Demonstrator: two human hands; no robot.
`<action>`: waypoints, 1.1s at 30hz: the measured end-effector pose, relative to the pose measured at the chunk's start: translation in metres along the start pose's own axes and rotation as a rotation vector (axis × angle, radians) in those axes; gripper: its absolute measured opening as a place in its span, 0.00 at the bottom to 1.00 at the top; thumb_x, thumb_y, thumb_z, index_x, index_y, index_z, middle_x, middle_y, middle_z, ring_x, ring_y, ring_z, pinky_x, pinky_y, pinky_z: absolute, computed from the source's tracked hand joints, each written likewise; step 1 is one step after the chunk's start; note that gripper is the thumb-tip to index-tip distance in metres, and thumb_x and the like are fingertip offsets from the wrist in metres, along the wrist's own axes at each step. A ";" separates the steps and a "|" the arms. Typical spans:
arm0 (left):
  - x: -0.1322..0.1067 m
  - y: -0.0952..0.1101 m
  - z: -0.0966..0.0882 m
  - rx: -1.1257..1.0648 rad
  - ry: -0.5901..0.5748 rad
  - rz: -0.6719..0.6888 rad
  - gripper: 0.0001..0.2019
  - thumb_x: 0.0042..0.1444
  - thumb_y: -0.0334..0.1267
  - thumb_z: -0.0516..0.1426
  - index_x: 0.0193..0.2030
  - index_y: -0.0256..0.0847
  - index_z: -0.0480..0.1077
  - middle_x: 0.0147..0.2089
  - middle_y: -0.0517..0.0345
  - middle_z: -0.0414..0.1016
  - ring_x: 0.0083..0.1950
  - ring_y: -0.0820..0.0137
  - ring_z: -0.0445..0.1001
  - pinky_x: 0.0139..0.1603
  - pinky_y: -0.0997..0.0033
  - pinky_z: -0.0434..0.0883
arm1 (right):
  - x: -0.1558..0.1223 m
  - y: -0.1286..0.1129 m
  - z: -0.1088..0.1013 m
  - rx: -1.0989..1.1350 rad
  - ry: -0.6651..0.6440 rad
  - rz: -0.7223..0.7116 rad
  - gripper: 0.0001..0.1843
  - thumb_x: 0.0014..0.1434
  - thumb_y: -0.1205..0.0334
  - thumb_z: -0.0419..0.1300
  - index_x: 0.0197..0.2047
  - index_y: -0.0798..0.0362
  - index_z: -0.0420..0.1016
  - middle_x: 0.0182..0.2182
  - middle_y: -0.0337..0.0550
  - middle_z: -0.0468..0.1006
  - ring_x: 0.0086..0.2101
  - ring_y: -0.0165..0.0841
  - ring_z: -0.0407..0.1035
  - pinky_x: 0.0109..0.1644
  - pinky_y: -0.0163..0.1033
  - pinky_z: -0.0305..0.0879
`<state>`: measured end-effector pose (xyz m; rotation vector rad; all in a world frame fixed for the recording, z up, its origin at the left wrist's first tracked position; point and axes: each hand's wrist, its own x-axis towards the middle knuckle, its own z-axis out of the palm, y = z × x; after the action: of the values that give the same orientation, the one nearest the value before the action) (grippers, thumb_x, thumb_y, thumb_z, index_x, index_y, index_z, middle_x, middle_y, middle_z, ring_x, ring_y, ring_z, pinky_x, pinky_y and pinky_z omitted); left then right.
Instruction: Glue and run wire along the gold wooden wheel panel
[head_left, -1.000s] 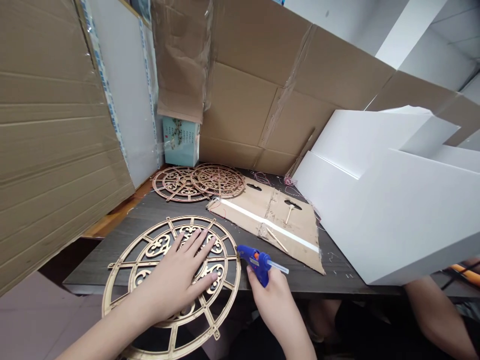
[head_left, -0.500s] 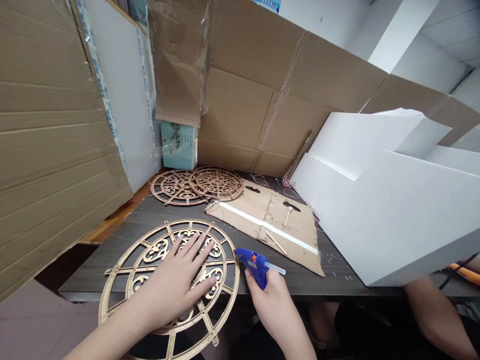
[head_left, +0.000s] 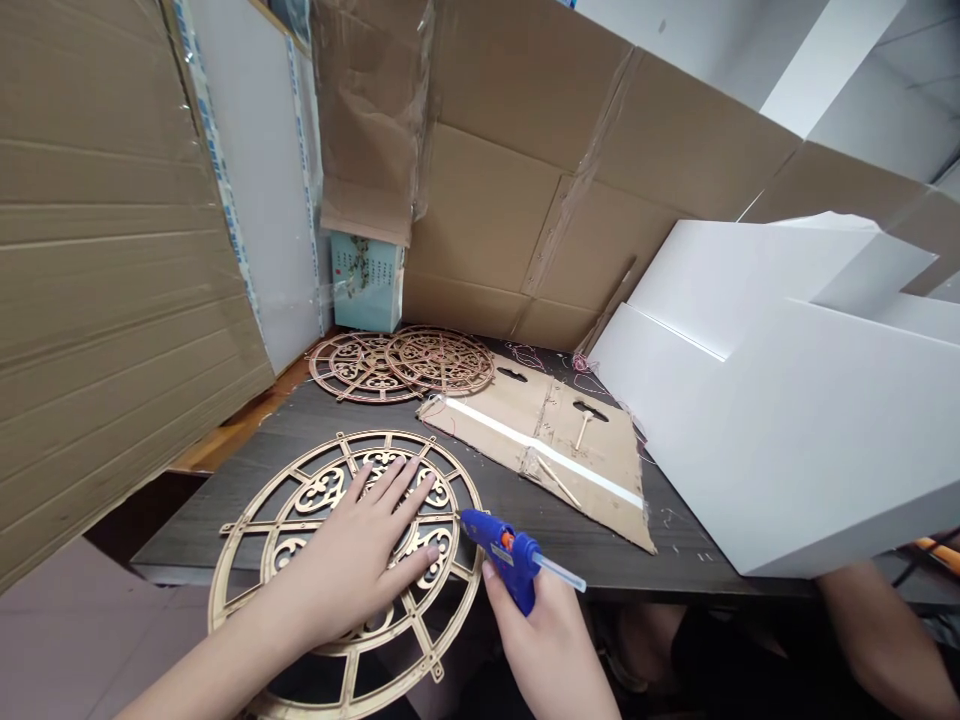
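A pale wooden disc (head_left: 421, 628) lies on a dark table (head_left: 187, 535), its near part jutting past the edge, as a worker's left hand (head_left: 367, 560) rests flat across it, fingers fanned and gripping nothing. The right hand (head_left: 551, 635) is wrapped round a blue glue gun (head_left: 501, 548). Half a second ago the nozzle stood at the disc's outer rim; now it has moved inward across that rim, close to the inner ring beside the right-hand spoke. Whether it touches wood cannot be told. The shift suggests attention has passed from rim to inner ring, with the disc held steady beneath the spread palm.
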<state>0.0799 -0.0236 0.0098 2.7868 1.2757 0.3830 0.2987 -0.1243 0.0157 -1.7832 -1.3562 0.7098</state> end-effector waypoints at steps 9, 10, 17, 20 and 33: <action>0.000 0.001 0.000 -0.015 0.015 0.002 0.37 0.71 0.64 0.47 0.77 0.43 0.55 0.78 0.45 0.49 0.79 0.47 0.48 0.76 0.34 0.47 | 0.000 -0.010 0.004 -0.049 -0.022 -0.088 0.21 0.70 0.49 0.53 0.49 0.53 0.82 0.32 0.49 0.81 0.42 0.42 0.79 0.51 0.38 0.72; 0.000 0.001 0.000 -0.015 0.012 0.002 0.37 0.71 0.64 0.47 0.77 0.42 0.55 0.78 0.44 0.50 0.79 0.47 0.48 0.76 0.33 0.47 | -0.001 -0.011 0.004 -0.084 -0.014 -0.085 0.21 0.70 0.50 0.52 0.46 0.52 0.82 0.29 0.48 0.80 0.41 0.42 0.79 0.50 0.38 0.72; 0.000 0.004 -0.003 -0.022 0.014 -0.007 0.37 0.70 0.64 0.47 0.77 0.42 0.55 0.79 0.45 0.49 0.79 0.48 0.48 0.77 0.36 0.47 | -0.003 -0.020 0.004 -0.335 -0.098 0.025 0.16 0.69 0.54 0.49 0.45 0.48 0.77 0.29 0.47 0.78 0.35 0.44 0.78 0.37 0.39 0.66; 0.000 0.004 -0.004 -0.025 0.019 -0.004 0.37 0.71 0.64 0.47 0.77 0.43 0.55 0.78 0.45 0.49 0.79 0.47 0.48 0.77 0.35 0.47 | 0.002 -0.022 0.009 -0.338 -0.070 0.023 0.14 0.68 0.58 0.49 0.45 0.49 0.76 0.31 0.49 0.79 0.35 0.44 0.79 0.37 0.38 0.64; 0.000 0.006 -0.004 -0.033 -0.011 -0.013 0.38 0.71 0.64 0.46 0.77 0.40 0.54 0.79 0.45 0.46 0.79 0.48 0.45 0.77 0.37 0.43 | 0.019 -0.026 0.007 -0.142 -0.053 -0.139 0.18 0.68 0.55 0.53 0.46 0.52 0.82 0.28 0.48 0.80 0.38 0.41 0.80 0.47 0.37 0.71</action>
<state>0.0831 -0.0279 0.0146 2.7479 1.2724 0.3840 0.2846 -0.1004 0.0342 -1.7692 -1.5832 0.6024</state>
